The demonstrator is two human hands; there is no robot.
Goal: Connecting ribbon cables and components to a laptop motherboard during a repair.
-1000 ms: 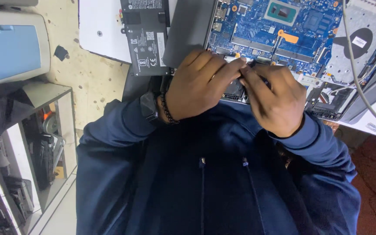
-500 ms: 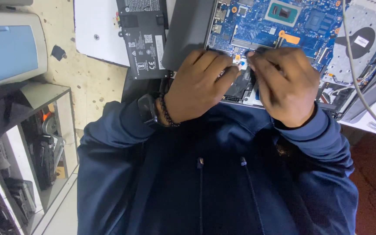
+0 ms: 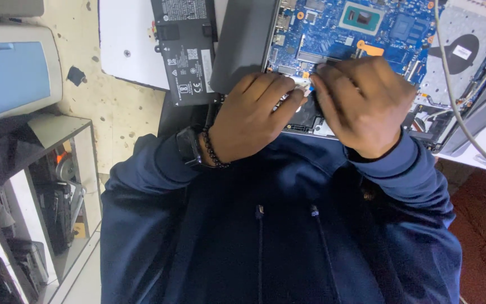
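Our left hand (image 3: pixel 251 121) and right hand (image 3: pixel 364 104) at frame centre, fingers pressed together on the blue circuit board (image 3: pixel 355 28), stained worktop (image 3: pixel 113 112) left, battery (image 3: pixel 184 50) above, shelf (image 3: pixel 57 186) lower left.

An opened laptop (image 3: pixel 367 34) lies flat, its blue circuit board (image 3: pixel 333 34) exposed, with a grey fan (image 3: pixel 462 53) at the board's right.

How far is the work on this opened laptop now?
Done: bottom cover off, blue motherboard exposed, black battery lying beside it. In hand: left hand and right hand meet fingertips on a small part at the board's lower edge. Left: fan remains mounted.
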